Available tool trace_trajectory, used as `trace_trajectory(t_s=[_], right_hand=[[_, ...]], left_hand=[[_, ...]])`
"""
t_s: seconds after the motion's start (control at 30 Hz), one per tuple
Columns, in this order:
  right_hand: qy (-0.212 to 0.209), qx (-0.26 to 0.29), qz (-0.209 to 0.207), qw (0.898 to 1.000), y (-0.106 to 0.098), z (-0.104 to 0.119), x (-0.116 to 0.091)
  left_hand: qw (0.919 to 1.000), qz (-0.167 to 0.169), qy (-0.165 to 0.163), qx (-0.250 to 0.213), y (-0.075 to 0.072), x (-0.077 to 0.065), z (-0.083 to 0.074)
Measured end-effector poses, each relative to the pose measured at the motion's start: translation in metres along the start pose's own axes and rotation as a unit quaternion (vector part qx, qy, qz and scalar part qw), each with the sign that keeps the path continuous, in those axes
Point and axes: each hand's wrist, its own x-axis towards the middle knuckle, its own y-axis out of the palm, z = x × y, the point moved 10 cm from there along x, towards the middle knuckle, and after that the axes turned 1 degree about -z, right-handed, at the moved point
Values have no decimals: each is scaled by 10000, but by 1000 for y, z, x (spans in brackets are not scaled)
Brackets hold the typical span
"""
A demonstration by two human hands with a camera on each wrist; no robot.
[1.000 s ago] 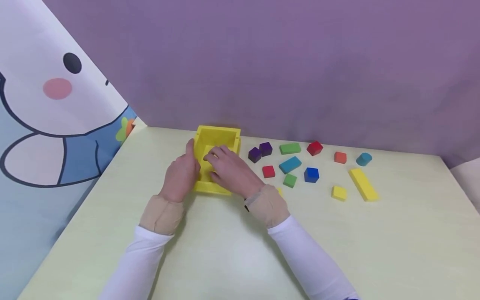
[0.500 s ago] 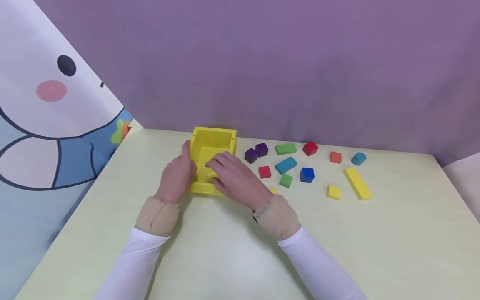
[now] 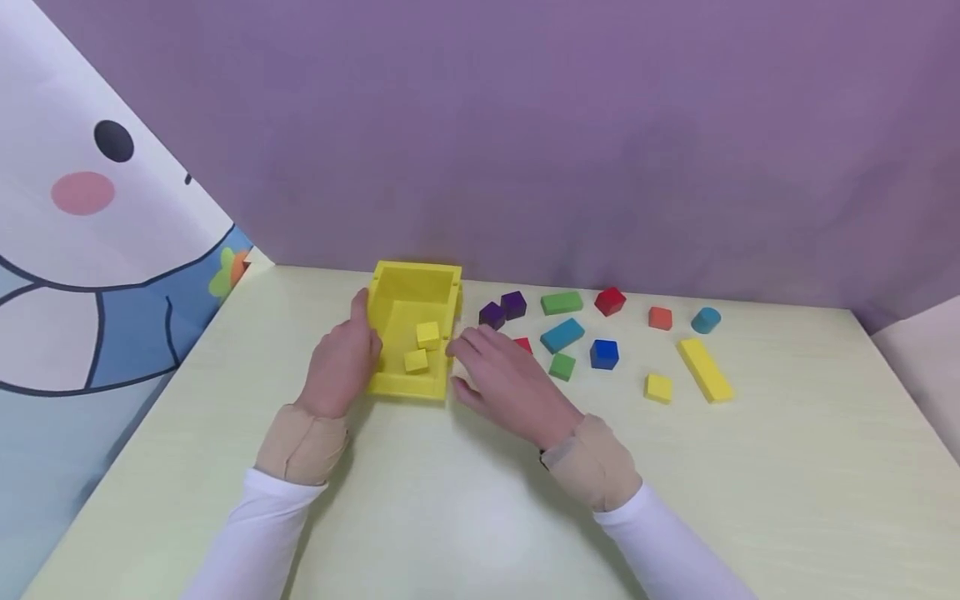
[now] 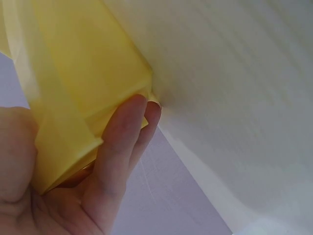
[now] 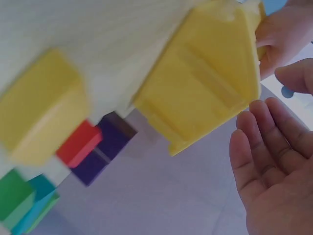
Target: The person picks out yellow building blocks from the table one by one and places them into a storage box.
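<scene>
My left hand (image 3: 339, 365) grips the left wall of a yellow box (image 3: 408, 386), thumb along the rim. In the left wrist view its fingers (image 4: 117, 139) curl against the outside of the box. Two yellow blocks (image 3: 427, 335) lie inside, near the front right. Just past the right wall hovers my right hand (image 3: 517, 387), fingers loosely extended and holding nothing. From the right wrist, its palm (image 5: 283, 191) shows bare beside the box. A yellow block (image 5: 44, 107) stands close by on the table, hidden behind that hand in the head view.
Right of the box lie purple cubes (image 3: 492, 315), green blocks (image 3: 562, 302), a turquoise block (image 3: 562, 335), a blue cube (image 3: 604, 354) and red blocks (image 3: 610, 301). Farther right are a turquoise cylinder (image 3: 706, 320), a long yellow block (image 3: 705, 370) and a yellow cube (image 3: 658, 388). A purple backdrop (image 3: 525, 142) rises behind.
My right hand has drawn back from over the box to its right side, bringing the two yellow blocks inside into sight. My left hand keeps its grip on the wall.
</scene>
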Motion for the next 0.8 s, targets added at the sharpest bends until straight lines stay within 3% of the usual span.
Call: trace_trajectory(t_s=[0.23,0.4,0.8], right_hand=[[34,-222,401,9989,6,-12,-23],[280,-381,870,9951,14,-27,-38],[686,81,1619,9844,21,-49,-55]], left_hand=[[10000,-38,51,-73,0,-1,2],[9999,0,101,-104,4,1,2],[10000,-35,58,-41,1,1,1]])
